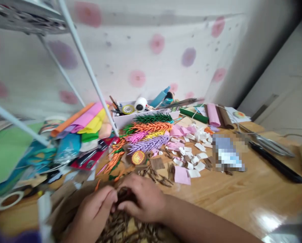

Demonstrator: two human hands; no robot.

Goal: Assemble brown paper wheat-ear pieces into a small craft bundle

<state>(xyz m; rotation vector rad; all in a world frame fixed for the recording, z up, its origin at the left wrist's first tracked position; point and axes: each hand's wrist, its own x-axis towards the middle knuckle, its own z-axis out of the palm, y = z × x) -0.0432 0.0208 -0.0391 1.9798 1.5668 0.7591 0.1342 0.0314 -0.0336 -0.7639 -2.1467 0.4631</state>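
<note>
My left hand and my right hand meet at the bottom middle, fingers bent around a small dark brown piece that looks like twisted paper. Its shape is partly hidden by my fingers. Beneath both hands lies a heap of brown twisted bits with some yellowish pieces among them. Just beyond my right hand, more brown twists and a pink paper square rest on the wooden table.
Colourful fringed stems lie before a white box of supplies. White paper scraps are scattered at centre right. White-handled scissors sit at left, a black rod at right. White shelf poles rise at left.
</note>
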